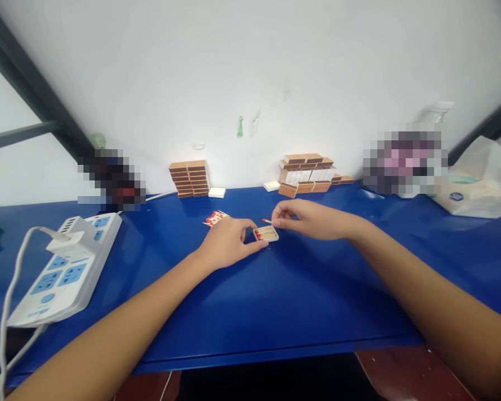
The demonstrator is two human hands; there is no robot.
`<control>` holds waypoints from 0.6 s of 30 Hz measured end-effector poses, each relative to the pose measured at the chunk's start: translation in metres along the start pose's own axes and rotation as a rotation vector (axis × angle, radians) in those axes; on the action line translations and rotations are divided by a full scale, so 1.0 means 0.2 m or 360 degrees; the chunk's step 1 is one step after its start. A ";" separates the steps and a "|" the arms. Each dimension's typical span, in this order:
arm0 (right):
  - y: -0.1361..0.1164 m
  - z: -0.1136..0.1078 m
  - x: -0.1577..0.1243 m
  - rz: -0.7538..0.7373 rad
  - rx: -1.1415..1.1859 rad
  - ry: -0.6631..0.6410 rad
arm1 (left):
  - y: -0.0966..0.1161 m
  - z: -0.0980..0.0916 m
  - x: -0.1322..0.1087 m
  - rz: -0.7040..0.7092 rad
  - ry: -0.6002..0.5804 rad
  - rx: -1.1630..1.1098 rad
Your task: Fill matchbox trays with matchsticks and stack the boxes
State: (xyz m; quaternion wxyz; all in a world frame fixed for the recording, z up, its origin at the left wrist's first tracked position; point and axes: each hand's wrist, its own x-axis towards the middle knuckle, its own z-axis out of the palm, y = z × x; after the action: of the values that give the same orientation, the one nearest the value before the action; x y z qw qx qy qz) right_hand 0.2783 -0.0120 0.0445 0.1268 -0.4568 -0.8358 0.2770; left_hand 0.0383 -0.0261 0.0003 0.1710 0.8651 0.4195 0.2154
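A small white matchbox tray (266, 234) with red-tipped matches in it lies on the blue table (250, 312). My left hand (231, 240) grips the tray's left side between thumb and fingers. Just right of the tray, my right hand (298, 219) pinches a single match (267, 221), its red head pointing left over the tray's upper edge. A pile of loose red-tipped matches (215, 218) lies behind my left hand, which partly hides it.
Stacked brown matchboxes (189, 178) stand by the wall, with another stack (306, 175) further right. Two white trays (217, 192) (271, 186) lie between them. A power strip (70, 275) with cables is at left, a plastic bag (476, 189) at right.
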 end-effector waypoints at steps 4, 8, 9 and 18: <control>0.00 0.04 -0.03 0.0015 0.0023 -0.0033 | 0.00 0.00 0.00 -0.0062 -0.0012 -0.0013; -0.02 0.08 -0.04 -0.0003 0.0031 -0.0065 | 0.01 -0.01 0.00 -0.0066 -0.0037 -0.0026; -0.02 0.08 -0.04 -0.0001 0.0028 -0.0062 | 0.01 -0.01 0.00 -0.0060 -0.0040 -0.0027; 0.01 0.12 -0.03 -0.0087 -0.0124 0.0047 | 0.00 -0.01 0.00 -0.0063 -0.0046 -0.0003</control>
State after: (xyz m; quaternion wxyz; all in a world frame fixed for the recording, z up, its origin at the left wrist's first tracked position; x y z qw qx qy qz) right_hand 0.2707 -0.0243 0.0237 0.1287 -0.4423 -0.8562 0.2340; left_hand 0.0381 -0.0261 0.0025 0.1820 0.8596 0.4337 0.1997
